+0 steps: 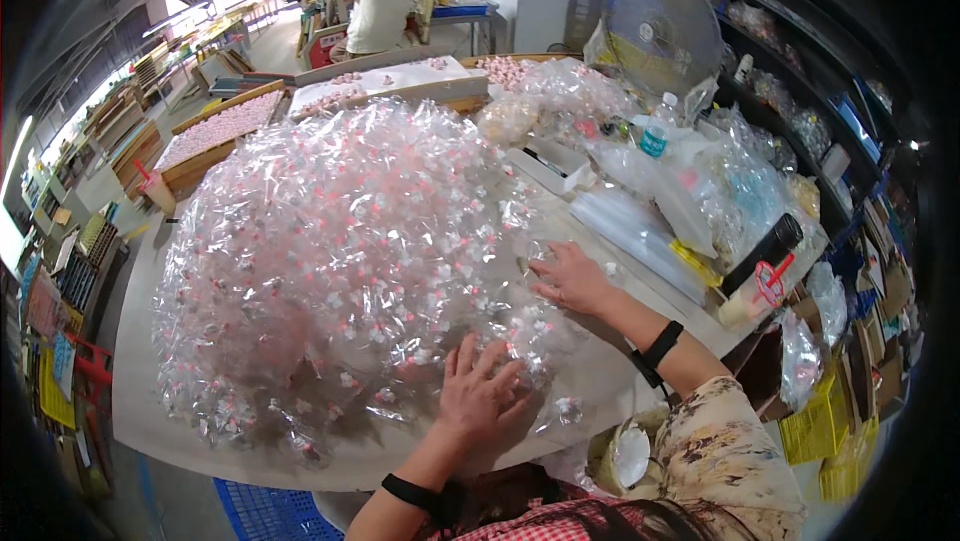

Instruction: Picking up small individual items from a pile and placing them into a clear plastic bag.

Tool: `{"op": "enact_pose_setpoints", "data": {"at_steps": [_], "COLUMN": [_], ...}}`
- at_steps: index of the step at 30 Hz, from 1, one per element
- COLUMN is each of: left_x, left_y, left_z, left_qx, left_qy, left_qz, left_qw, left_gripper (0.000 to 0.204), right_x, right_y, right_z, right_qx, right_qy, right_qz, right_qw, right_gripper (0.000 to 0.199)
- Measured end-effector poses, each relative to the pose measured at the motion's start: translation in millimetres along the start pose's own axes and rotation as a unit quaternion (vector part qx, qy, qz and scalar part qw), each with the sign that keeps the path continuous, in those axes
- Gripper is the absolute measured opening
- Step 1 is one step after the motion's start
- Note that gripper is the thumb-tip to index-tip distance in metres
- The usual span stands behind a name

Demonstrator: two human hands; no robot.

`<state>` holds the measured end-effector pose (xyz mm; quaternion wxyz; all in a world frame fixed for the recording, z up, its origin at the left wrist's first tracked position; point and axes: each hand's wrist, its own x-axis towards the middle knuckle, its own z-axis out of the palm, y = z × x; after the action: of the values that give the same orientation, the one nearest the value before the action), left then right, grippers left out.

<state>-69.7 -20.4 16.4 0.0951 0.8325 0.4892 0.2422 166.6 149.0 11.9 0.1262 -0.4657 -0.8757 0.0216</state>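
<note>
A large heap of small clear plastic packets covers the left and middle of the pale table. Small pink and white pieces show inside the packets; their exact kind is too small to tell. My left hand rests at the heap's near right edge, palm down, fingers spread. Further right and farther away, my right hand lies with its fingers apart, just beside some packets. Between both hands sits a loose cluster of packets, and one single packet lies apart near the table's front. Neither hand grips anything visible.
Clear plastic sleeves, a white tray, a water bottle, a black flask and a drink cup stand right. Another cup is left. Behind are trays of pink pieces, a fan and a seated person.
</note>
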Motion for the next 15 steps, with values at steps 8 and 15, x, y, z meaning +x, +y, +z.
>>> {"op": "enact_pose_setpoints", "data": {"at_steps": [8, 15], "left_x": [1.3, 2.3], "left_y": [-7.2, -9.4], "left_z": [6.3, 15.7], "left_qx": [0.036, 0.059], "left_qy": [0.042, 0.033], "left_qz": [0.038, 0.091], "left_qw": [0.998, 0.994], "left_gripper": [0.042, 0.041], "right_x": [-50.1, -94.2], "right_y": [11.1, 8.0], "right_z": [-9.9, -45.0], "right_qx": [0.125, 0.372], "right_qy": [0.009, 0.207], "right_qz": [0.02, 0.233], "right_qw": [0.992, 0.874], "right_gripper": [0.027, 0.02]}}
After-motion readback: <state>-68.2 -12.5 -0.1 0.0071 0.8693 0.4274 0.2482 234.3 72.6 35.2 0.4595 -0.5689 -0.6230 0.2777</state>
